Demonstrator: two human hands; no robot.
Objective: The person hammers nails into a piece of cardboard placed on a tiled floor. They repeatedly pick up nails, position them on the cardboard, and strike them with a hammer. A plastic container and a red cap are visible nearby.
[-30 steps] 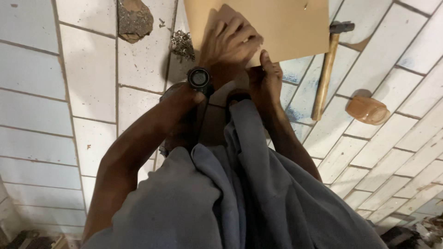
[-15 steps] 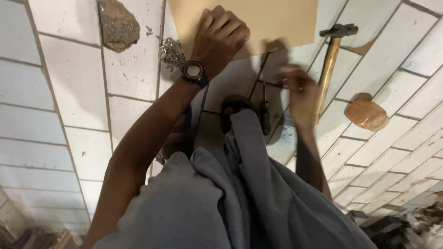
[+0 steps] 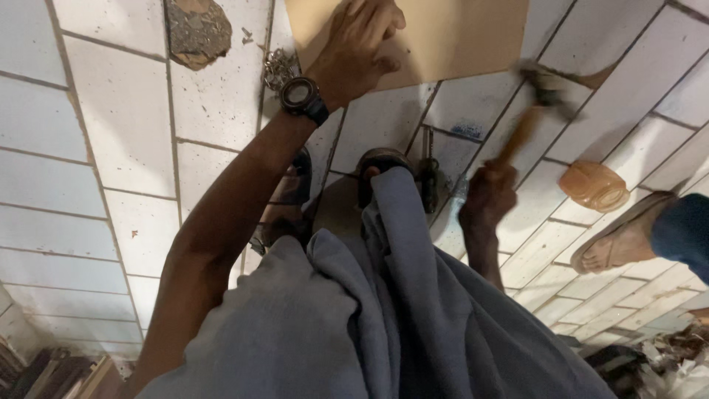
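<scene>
Up at twelve o'clock the left hand (image 3: 354,48) presses flat on the tan board (image 3: 443,37); the right hand (image 3: 486,196) grips the hammer (image 3: 528,122), handle slanting toward one o'clock, head just beside the board's lower edge.

white tiled floor (image 3: 111,133), rough stone chunk (image 3: 197,31), pile of nails (image 3: 279,68), another person's sandalled foot (image 3: 619,238)

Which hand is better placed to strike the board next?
The right hand: it grips the hammer by its handle, head raised near the board. The left hand lies flat on the board, pinning it to the tiled floor.
</scene>
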